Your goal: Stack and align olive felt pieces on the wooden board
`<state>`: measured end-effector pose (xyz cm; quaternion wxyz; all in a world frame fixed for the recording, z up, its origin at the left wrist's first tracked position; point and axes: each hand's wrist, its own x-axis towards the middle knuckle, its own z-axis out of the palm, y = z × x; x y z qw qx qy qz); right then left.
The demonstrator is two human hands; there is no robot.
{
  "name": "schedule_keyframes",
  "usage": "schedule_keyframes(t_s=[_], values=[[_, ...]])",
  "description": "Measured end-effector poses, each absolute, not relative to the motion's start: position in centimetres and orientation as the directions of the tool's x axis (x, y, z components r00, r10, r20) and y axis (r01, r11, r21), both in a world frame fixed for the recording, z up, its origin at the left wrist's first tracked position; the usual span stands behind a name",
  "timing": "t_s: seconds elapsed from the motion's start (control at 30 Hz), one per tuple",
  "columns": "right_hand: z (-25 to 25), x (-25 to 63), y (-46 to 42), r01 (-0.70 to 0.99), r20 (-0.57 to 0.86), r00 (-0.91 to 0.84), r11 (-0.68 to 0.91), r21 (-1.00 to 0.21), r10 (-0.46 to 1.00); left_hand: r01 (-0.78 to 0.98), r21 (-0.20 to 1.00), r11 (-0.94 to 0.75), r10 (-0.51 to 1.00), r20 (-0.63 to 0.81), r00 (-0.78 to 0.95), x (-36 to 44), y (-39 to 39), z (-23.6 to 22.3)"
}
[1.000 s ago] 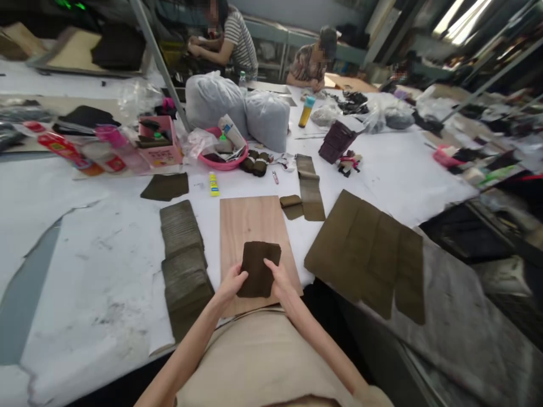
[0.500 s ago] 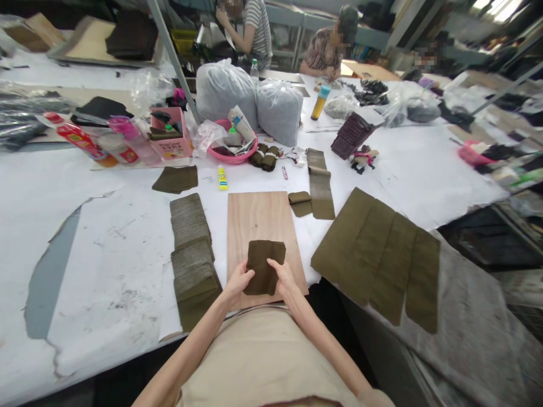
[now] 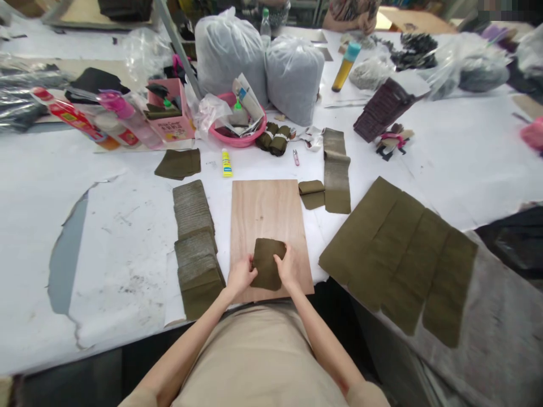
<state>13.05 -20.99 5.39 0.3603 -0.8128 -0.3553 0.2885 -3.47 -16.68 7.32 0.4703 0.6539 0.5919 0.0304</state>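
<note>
Between my hands is an olive-green fabric piece (image 3: pixel 268 263), roughly square with rounded corners, over the near half of a wooden board (image 3: pixel 267 206). My left hand (image 3: pixel 242 275) grips its left edge, thumb toward the fabric. On the right edge, my right hand (image 3: pixel 288 265) closes with the thumb on top and fingers along the upper right side. Whether it is one layer or several cannot be made out. Left of the board lies a fanned stack of olive fabric pieces (image 3: pixel 197 254). A small folded olive piece (image 3: pixel 312 195) sits by the board's upper right corner.
Large olive panels (image 3: pixel 394 254) lie to the right, partly over a grey cloth (image 3: pixel 504 316). Beyond the board are a yellow glue tube (image 3: pixel 227 164), a pink basket (image 3: pixel 240 140), a long olive strip (image 3: pixel 337 175) and white bags (image 3: pixel 229 53). A co-worker's arms (image 3: pixel 352 20) rest at the far table.
My head view has tipped down and turned slightly left, shifting the scene. My right hand has moved up along the fabric's right edge; the piece lies closer to the board's middle.
</note>
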Motion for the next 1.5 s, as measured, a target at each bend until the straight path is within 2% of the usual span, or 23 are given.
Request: schedule_keyframes(t_s=[0.07,0.13,0.2,0.3,0.43,0.57,0.73,0.83,1.0,1.33,1.5], values=[[5.6,13.3,-21.2,0.522,-0.144,0.564,-0.486,-0.701,0.813,0.858,0.513,0.032,0.785,-0.544,0.296,-3.9,-16.7,7.6],[6.2,13.3,-21.4,0.617,-0.091,0.545,-0.472,-0.629,0.834,0.900,0.433,-0.049,0.782,-0.544,0.304,-4.3,-16.4,7.9],[7.0,12.9,-21.6,0.701,-0.059,0.459,-0.402,-0.590,0.886,0.897,0.429,-0.107,0.807,-0.489,0.330,-4.3,-15.4,8.0],[7.4,11.6,-22.0,0.793,-0.071,0.222,-0.223,-0.567,0.972,0.844,0.490,-0.220,0.821,-0.374,0.431,-3.3,-12.8,7.9],[6.3,9.5,-23.2,0.864,-0.104,0.068,-0.110,-0.491,0.992,0.776,0.490,-0.397,0.701,-0.383,0.601,-0.7,-8.4,7.4],[5.5,9.1,-24.1,0.888,-0.081,0.043,-0.076,-0.453,0.996,0.772,0.451,-0.448,0.607,-0.481,0.633,0.8,-5.6,6.8],[6.1,9.7,-24.5,0.890,-0.120,0.093,-0.137,-0.435,0.988,0.781,0.426,-0.456,0.581,-0.523,0.624,1.0,-4.7,6.4],[6.3,9.9,-25.2,0.894,-0.125,0.069,-0.117,-0.432,0.990,0.791,0.407,-0.457,0.579,-0.539,0.612,1.2,-4.7,6.5],[6.7,9.9,-25.3,0.873,-0.158,0.094,-0.157,-0.462,0.983,0.799,0.392,-0.457,0.579,-0.550,0.601,1.4,-4.7,6.7],[7.2,9.6,-26.5,0.877,-0.269,0.186,-0.283,-0.387,0.945,0.803,0.389,-0.451,0.590,-0.546,0.595,1.2,-4.8,6.2],[7.4,9.6,-26.5,0.866,-0.237,0.203,-0.287,-0.410,0.950,0.800,0.401,-0.446,0.590,-0.540,0.600,1.2,-4.8,6.2]])
